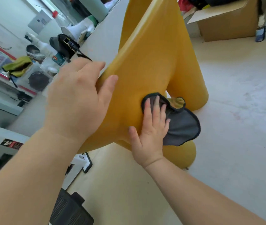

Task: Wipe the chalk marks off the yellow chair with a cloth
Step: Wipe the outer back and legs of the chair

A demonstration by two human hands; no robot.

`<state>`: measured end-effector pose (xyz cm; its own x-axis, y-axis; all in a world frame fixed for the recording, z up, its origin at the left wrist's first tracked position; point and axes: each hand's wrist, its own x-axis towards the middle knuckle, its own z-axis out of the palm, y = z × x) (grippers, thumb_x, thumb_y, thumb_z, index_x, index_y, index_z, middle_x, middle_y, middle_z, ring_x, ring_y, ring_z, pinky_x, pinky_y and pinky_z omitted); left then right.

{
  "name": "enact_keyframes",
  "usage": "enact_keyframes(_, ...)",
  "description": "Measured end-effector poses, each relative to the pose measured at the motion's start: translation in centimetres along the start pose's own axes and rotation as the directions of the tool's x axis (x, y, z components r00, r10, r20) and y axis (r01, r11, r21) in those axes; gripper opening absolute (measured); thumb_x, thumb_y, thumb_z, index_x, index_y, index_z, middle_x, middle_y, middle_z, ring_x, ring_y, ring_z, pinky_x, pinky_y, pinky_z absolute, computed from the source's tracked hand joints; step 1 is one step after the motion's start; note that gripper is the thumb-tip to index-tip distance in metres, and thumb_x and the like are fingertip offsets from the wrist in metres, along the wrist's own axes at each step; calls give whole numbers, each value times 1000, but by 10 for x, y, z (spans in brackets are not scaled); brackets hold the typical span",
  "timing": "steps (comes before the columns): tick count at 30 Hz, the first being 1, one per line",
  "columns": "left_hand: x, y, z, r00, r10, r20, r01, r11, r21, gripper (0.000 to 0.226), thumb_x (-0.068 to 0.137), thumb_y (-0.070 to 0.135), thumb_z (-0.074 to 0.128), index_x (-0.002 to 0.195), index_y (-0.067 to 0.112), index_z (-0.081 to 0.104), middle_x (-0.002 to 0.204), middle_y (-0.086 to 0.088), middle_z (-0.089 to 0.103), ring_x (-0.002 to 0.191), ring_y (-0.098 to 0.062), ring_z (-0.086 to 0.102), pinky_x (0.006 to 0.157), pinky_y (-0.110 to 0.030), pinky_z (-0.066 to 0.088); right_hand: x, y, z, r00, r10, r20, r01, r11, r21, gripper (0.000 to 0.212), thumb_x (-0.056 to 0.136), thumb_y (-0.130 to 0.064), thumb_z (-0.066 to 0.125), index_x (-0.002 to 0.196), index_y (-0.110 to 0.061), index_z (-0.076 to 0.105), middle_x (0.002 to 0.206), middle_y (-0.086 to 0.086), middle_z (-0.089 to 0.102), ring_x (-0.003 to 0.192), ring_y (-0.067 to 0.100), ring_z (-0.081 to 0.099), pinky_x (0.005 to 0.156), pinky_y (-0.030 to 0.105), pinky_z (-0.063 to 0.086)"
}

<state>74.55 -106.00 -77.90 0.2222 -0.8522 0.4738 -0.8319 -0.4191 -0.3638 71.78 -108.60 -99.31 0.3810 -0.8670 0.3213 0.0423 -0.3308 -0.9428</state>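
Yellow chair (153,62): moulded plastic, center frame, tilted, its lower parts on the pale floor (234,111).

Cloth (182,127): dark grey w/ black edging, a yellowish side showing at the top fold. It's on the chair's surface at lower center. Upper part is pinned under the fingers; the rest bunches and hangs loose to the right of the hand.

R hand (150,132): palm flat on the chair, fingers (156,104) straight and a bit spread, pressing the cloth against the plastic. Nothing curled round it. Thumb is out to the left, on bare yellow.

L hand (77,98): on the chair's left edge, higher up. Thumb (111,85) lies on the front face and the fingers wrap over the rim, so the edge is held between them.

Chalk marks: can't tell, too blurry.

Around:
- cardboard box (226,21), flaps open, on the floor top right, w/ a bottle (260,30) just beside it
- black bag (69,44) and white megaphone (73,30) left of the chair
- olive-green pouch (17,65) on cluttered shelving far left
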Motion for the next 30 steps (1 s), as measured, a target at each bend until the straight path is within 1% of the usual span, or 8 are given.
enact_keyframes(2, -17, -13, 1, 997, -70, -27, 72, 995, 70, 58, 102, 56, 36, 74, 10, 57, 64, -6, 52, 60, -29, 49, 55, -36, 32, -15, -16, 8, 999, 34, 19, -34, 999, -7, 81, 91, -80, 8, 159, -39, -12, 170, -4, -15, 156, 30, -17, 119, 69, -4)
enact_keyframes(4, -29, -25, 0, 998, -41, -54, 44, 997, 60, 59, 104, 53, 36, 68, 9, 51, 57, -5, 44, 52, -27, 42, 51, -35, 28, -34, -26, 15, 995, -24, 95, 26, 1000, -15, 81, 93, -79, 7, 159, -37, -13, 169, -4, -21, 154, 32, -22, 119, 67, -8)
enact_keyframes(9, -64, -90, 6, 996, 37, -77, -41, 998, -52, 49, 104, 42, 41, 69, 9, 51, 60, -4, 44, 54, -23, 41, 52, -30, 24, -54, -27, 29, 865, -245, 439, 340, 928, -152, 81, 96, -76, 13, 159, -34, -14, 167, -11, -27, 152, 27, -29, 125, 54, -5)
enact_keyframes(12, -94, -128, 15, 993, -86, -83, 72, 985, -160, 52, 103, 47, 42, 84, 5, 65, 71, -9, 56, 65, -28, 50, 61, -34, 36, -57, -41, 44, 776, -299, 555, 452, 877, -160, 83, 96, -75, 18, 159, -32, -16, 165, -14, -31, 149, 18, -33, 124, 41, -9)
enact_keyframes(17, -172, -128, 33, 824, -346, -449, 251, 933, -260, 37, 104, 29, 50, 91, -2, 66, 85, -19, 58, 83, -32, 52, 77, -38, 41, -73, -58, 59, 725, -364, 584, 468, 883, -30, 82, 97, -71, 18, 160, -27, -12, 167, -12, -24, 155, 20, -20, 126, 44, 1)
enact_keyframes(20, -220, -108, 55, 726, -672, -147, 440, 617, -652, 16, 100, 30, 52, 90, 23, 62, 78, 7, 60, 75, -12, 56, 68, -20, 43, -89, -51, 61, 680, -398, 616, 455, 887, 71, 79, 101, -67, 17, 161, -20, -3, 170, -6, -16, 158, 22, -10, 126, 48, 6)
enact_keyframes(24, -230, -111, 87, 612, -721, 324, 571, 120, -812, 20, 95, 39, 61, 115, 38, 63, 102, 20, 67, 98, -1, 62, 81, -19, 51, -105, -46, 70, 636, -380, 672, 428, 898, 102, 78, 104, -61, 14, 161, -10, 5, 171, 0, -9, 158, 24, -6, 126, 54, 10)
enact_keyframes(30, -239, -112, 103, 689, -620, 376, 475, -5, -880, 14, 96, 20, 63, 92, 25, 75, 86, 7, 74, 85, -8, 69, 76, -21, 53, -108, -57, 78, 571, -286, 769, 254, 953, 166, 76, 103, -62, 14, 162, -15, 5, 171, -9, -7, 157, 10, -6, 127, 30, 5)
